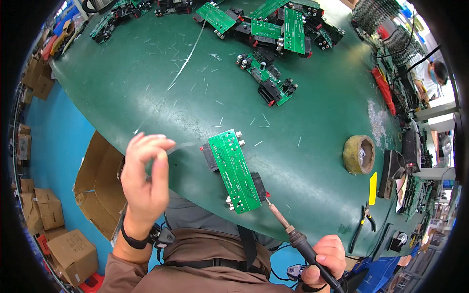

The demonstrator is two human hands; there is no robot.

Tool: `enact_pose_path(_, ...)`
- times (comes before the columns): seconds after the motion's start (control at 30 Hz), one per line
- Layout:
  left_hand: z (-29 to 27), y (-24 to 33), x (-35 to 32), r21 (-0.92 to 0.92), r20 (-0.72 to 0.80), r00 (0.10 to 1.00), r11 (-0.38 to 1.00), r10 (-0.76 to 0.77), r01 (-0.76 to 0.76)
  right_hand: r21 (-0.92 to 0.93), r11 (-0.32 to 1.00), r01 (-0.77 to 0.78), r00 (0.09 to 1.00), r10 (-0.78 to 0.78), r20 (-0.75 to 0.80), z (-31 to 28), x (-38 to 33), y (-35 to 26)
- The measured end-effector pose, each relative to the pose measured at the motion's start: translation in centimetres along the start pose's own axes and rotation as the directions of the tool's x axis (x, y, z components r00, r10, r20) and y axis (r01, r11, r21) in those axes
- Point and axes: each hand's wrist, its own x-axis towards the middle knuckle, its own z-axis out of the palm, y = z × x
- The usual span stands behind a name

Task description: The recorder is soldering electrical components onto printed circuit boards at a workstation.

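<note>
A green circuit board (233,171) lies solder side up on the bench in front of me. Black housings stick out from under both its long edges, with silver jacks at the ends. My right hand (326,262) is wrapped round a soldering iron (304,246). The iron's tip points up and left, close to the red part at the board's lower right corner; whether they touch I cannot tell. To the left of the board my left hand (147,178) is raised, its thumb and curled forefinger around a thin pale strip (183,145) that points toward the board.
Several boards (266,29) are piled at the far side, with one loose board (268,80) nearer. Thin clippings are scattered about. At right are a tape roll (359,154), a yellow strip (373,188) and cutters (362,225). An open carton (100,188) stands by the left edge.
</note>
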Motion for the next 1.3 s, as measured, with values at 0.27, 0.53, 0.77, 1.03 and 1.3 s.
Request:
enact_pose_path(0.27, 0.3, 2.1, 1.5, -0.081, 0.240, 0.967, 0.995, 0.084, -0.066, -0.149, 0.988, -0.032, 0.993, 0.015, -0.115, -2.5, -0.1, 1.3)
enact_pose_path(0.53, 1.8, 2.9, 2.0, -0.022, 0.403, 0.913, 0.998, 0.067, -0.063, -0.443, 0.814, -0.376, 0.923, 0.284, -0.260, -5.1, 0.2, 5.2)
enact_pose_path(0.77, 3.2, 2.2, 2.6, -0.064, 0.368, 0.922, 0.992, 0.125, -0.109, -0.159, 0.934, -0.319, 0.901, 0.247, -0.355, -4.1, -1.1, 3.6)
enact_pose_path(1.03, 2.4, 3.0, 1.9, -0.177, -0.008, 0.994, 0.978, 0.111, -0.111, 0.138, 0.990, -0.009, 0.998, 0.017, -0.059, -2.8, -0.1, -0.9)
enact_pose_path(1.3, 0.4, 3.6, 1.5, -0.186, -0.310, 0.900, 0.908, 0.307, -0.374, 0.179, 0.966, 0.187, 0.981, -0.195, 0.025, -1.2, 2.0, -2.0)
